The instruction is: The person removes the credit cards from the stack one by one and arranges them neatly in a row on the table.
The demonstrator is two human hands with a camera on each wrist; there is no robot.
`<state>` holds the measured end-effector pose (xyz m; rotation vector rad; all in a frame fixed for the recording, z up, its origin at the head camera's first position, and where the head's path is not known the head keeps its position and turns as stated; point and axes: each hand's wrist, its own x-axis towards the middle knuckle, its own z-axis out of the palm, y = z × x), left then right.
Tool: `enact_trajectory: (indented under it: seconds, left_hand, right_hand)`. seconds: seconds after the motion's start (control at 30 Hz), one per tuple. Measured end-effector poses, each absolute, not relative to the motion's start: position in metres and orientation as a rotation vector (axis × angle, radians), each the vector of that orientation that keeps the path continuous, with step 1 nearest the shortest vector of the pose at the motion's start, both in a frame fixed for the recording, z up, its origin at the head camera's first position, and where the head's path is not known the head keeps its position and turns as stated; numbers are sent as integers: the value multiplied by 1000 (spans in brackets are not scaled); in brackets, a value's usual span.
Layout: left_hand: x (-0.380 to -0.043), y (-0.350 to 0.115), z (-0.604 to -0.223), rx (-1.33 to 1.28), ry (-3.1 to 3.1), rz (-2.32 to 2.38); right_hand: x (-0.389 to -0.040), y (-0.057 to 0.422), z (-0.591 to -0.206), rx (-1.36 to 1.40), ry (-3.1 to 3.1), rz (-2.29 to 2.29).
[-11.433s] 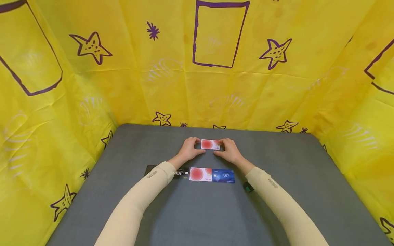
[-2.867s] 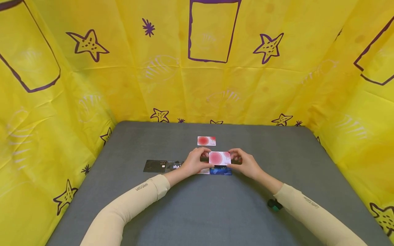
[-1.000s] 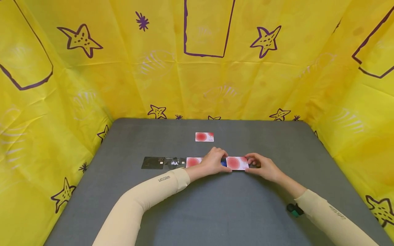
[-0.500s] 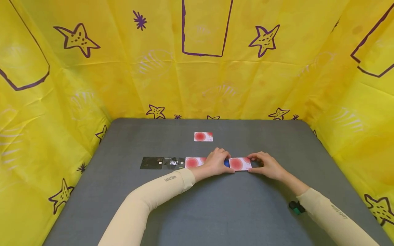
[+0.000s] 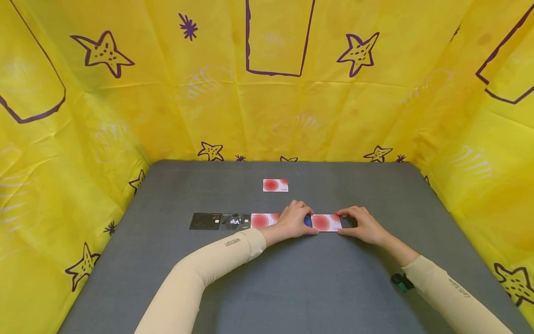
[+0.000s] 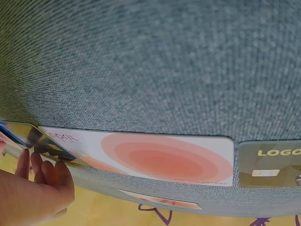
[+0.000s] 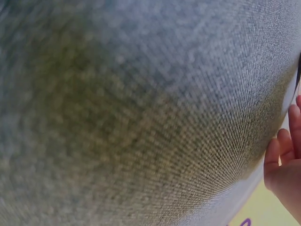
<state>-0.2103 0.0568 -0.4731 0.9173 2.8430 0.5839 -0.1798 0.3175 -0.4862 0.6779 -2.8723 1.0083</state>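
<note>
Both hands hold one white bank card with red circles (image 5: 326,223) at the right end of a row of cards on the grey table. My left hand (image 5: 294,220) pinches its left edge between thumb and fingers. On the right edge, my right hand (image 5: 363,226) does the same. A blue card (image 5: 308,221) is mostly hidden under the left hand. Left of that lie a second red-circle card (image 5: 262,221), a dark Vip card (image 5: 235,221) and a black VIP card (image 5: 205,221). In the right wrist view only the fingers (image 7: 272,160) and a sliver of card show.
Behind the row, a third red-circle card (image 5: 275,185) lies alone near the table's far side. The grey table (image 5: 267,287) is enclosed by yellow cloth walls (image 5: 175,116) with purple drawings. A dark band (image 5: 402,281) shows by the right sleeve.
Earlier, both hands held the card at the back; later they lifted another over the blue card. That card has since moved right and down to the row's end, shifting only slightly lately.
</note>
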Motion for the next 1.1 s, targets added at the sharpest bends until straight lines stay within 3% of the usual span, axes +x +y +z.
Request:
enact_trajectory:
  seconds: [1.1]
  left_hand:
    - [-211,50,-476,925,2803,675]
  right_hand:
    - [-180,317,-487,619,-2948,1009]
